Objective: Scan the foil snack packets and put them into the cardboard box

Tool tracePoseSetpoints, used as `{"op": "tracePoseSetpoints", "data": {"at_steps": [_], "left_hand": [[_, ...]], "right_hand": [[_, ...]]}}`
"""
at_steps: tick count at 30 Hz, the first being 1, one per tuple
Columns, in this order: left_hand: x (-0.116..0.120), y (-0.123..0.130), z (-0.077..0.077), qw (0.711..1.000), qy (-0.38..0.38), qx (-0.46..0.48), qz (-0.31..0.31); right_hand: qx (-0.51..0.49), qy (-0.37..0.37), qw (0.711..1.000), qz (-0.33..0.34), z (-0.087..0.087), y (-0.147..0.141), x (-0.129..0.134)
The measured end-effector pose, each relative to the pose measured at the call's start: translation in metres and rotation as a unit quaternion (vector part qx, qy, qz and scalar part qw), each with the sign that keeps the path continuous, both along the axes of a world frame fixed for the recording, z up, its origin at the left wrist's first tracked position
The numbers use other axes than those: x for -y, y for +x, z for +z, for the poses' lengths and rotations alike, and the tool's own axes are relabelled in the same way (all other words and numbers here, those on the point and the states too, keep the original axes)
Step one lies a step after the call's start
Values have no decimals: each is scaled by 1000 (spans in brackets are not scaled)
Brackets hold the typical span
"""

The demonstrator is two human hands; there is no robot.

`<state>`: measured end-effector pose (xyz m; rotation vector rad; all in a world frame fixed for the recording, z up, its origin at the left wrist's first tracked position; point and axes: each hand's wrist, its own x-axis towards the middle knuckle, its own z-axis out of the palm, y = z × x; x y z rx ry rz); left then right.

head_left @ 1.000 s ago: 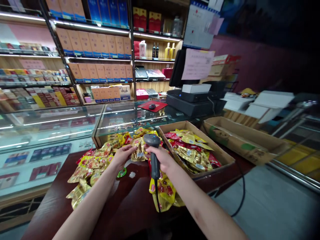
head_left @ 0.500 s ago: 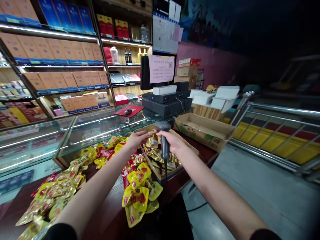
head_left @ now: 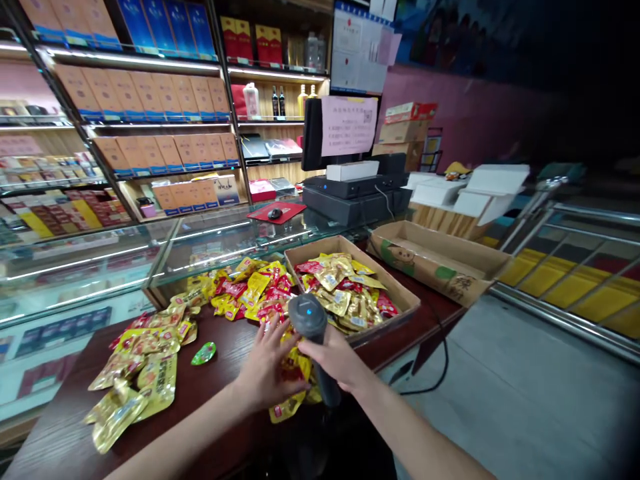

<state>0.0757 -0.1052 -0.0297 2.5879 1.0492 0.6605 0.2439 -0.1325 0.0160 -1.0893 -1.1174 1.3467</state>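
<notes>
bare left forearm [head_left: 185,440], bare right forearm [head_left: 415,433]

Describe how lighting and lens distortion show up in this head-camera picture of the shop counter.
In the head view, shelf lights streak as glare across the glass display case, the wide lens bows the shelves outward, the barcode scanner looms large, foil snack packets throw bright highlights, and the upper right corner sinks into dark shadow.
</notes>
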Motion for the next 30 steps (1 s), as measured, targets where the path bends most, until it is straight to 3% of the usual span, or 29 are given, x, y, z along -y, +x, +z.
{"op": "tracePoseSetpoints", "data": {"at_steps": [2, 6, 9, 15, 19, 23, 26, 30], "left_hand": [[9, -7, -17, 998, 30, -59, 4], [2, -22, -30, 991, 77, -98, 56], [-13, -53, -28, 983, 111, -122, 77], [-43, -142, -18, 971, 133, -159, 118], [-49, -169, -12, 973, 108, -148, 141], [-29, -142, -3, 979, 113, -84, 146], [-4, -99, 2, 992, 95, -60, 51], [11, -52, -4, 994, 78, -58, -43]], "right_hand": [[38, 25, 999, -13, -15, -13, -4], [67, -52, 996, 5, -31, -33, -27], [67, -95, 993, 18, -32, -58, -48], [27, -120, 988, 91, -29, -130, -92], [-1, -130, 985, 116, -22, -143, -104], [-57, -145, 980, 126, -10, -114, -97], [-89, -145, 976, 139, -3, -82, -91], [-63, -155, 983, 81, -6, -53, -87]]}}
